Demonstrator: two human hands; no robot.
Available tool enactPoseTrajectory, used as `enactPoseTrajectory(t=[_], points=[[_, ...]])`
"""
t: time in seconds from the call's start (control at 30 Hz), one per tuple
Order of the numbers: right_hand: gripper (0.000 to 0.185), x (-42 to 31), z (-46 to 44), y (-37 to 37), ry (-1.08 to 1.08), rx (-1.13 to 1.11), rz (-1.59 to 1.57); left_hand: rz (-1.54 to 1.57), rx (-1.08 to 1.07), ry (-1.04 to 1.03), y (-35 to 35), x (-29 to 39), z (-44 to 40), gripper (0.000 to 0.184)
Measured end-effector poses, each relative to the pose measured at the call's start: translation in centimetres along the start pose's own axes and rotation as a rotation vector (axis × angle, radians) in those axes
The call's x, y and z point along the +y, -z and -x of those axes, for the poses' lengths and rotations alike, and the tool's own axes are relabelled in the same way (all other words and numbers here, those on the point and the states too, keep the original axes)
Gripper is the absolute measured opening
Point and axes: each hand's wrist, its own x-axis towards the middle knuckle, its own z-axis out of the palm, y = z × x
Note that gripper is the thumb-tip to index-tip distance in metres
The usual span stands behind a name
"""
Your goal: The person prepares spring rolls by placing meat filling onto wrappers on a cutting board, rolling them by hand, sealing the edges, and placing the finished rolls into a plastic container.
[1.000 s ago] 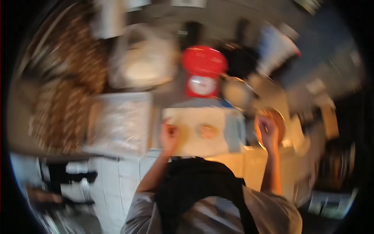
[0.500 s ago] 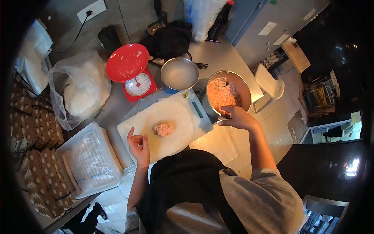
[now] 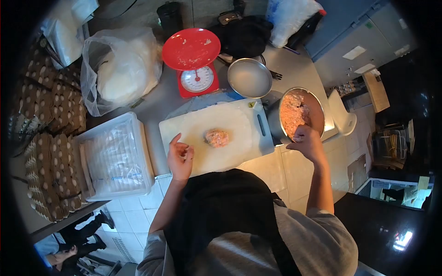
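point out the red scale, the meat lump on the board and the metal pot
red scale [image 3: 193,63], head view, near edge of its pan
meat lump [image 3: 216,137], head view, middle of its top
metal pot [image 3: 316,110], head view, bare inner wall

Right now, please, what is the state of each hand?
Left hand: open, loosely curled, nothing visible in it.
Right hand: at the minced meat in the pot; whether its grip is closed cannot be told.
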Motion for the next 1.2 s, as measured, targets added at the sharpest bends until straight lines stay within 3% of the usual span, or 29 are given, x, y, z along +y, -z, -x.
enactPoseTrajectory(t=[0.1,0.17,0.3,0.4,0.5,0.63,0.73,0.87,1.07,1.2], points=[[0.026,-1.8,-0.4,-0.2,0.032,-0.021,-0.246,-0.300,-0.158,-0.323,-0.9,0.1,-0.8,0.071],[0.018,-5.0,-1.7,-2.7,0.135,-0.094,-0.442,-0.341,-0.285,-0.347,-1.7,3.0,-1.5,0.082],[0.014,-8.1,-3.5,-13.1,0.389,-0.172,-0.407,-0.292,-0.474,-0.367,-4.5,3.6,-3.3,0.097],[0.018,-6.4,-3.9,-19.0,0.745,0.084,-0.023,-0.316,-0.541,-0.386,-5.2,1.3,-4.0,0.085],[0.023,-4.7,-4.2,-20.5,0.707,0.186,-0.073,-0.296,-0.500,-0.448,-5.0,-0.6,-3.9,0.078],[0.015,-4.3,-4.8,-18.6,0.627,0.091,-0.187,-0.222,-0.449,-0.463,-4.5,-0.5,-3.4,0.074],[0.013,-6.9,-3.8,-16.3,0.590,0.027,-0.208,0.039,-0.387,-0.575,-4.9,-0.2,-3.0,0.047],[0.010,-5.1,-4.6,-18.7,0.830,0.110,0.113,-0.030,-0.274,-0.697,-6.5,-1.4,-3.0,0.017],[0.007,-8.7,-3.0,-15.5,0.549,0.094,-0.192,-0.048,-0.362,-0.528,-5.1,-1.1,-3.8,0.007],[0.015,-5.3,-4.4,-16.8,0.482,-0.132,-0.052,0.032,-0.270,-0.490,-4.6,-0.1,-2.9,0.006]])
